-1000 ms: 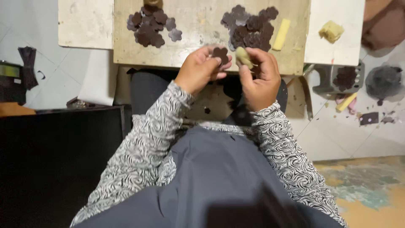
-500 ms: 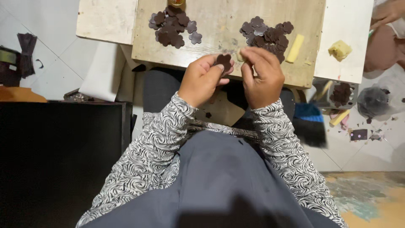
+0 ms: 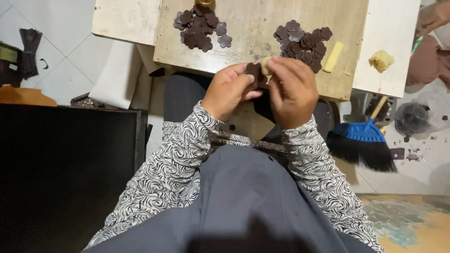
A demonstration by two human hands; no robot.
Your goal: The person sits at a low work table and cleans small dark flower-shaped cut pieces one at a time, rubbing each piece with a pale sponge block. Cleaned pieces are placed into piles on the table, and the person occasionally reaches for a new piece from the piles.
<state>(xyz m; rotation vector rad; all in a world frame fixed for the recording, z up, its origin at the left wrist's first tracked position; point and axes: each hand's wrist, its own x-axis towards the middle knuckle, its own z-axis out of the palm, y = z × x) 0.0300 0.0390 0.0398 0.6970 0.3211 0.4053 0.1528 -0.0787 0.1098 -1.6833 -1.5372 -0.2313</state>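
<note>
Left hand (image 3: 228,91) pinched on a dark flower-shaped piece (image 3: 253,70), fingers closed round it, held just above the near edge of the counter (image 3: 253,42). Right hand (image 3: 294,91) closed on a small pale lump (image 3: 266,65), pressed against the piece. Hands touching, over the lap. Cannot tell what the lump is; looks like wax or glue stick.

Two heaps of like pieces on the counter: left pile (image 3: 199,28) far left, right pile (image 3: 303,44) just beyond the right hand. Yellow stick (image 3: 333,57) just beside the right pile. Yellow chunk (image 3: 381,61) on the white board (image 3: 391,33) to the right. Blue broom (image 3: 363,140) on the floor, right of the knee. Another person's arm (image 3: 433,18) at top right corner, apart from the work.

Step in hand, as judged: rubbing or dabbing the pale lump onto one piece, mid-batch. Which pile is done and which is waiting: cannot tell. Plenty of pieces in both, so likely far from finished.

Next move calls for: steady pinch on the thin piece without bending it, even coverage from the lump, then a clean set-down on one pile without scattering it, and a single-piece pick from the other.
</note>
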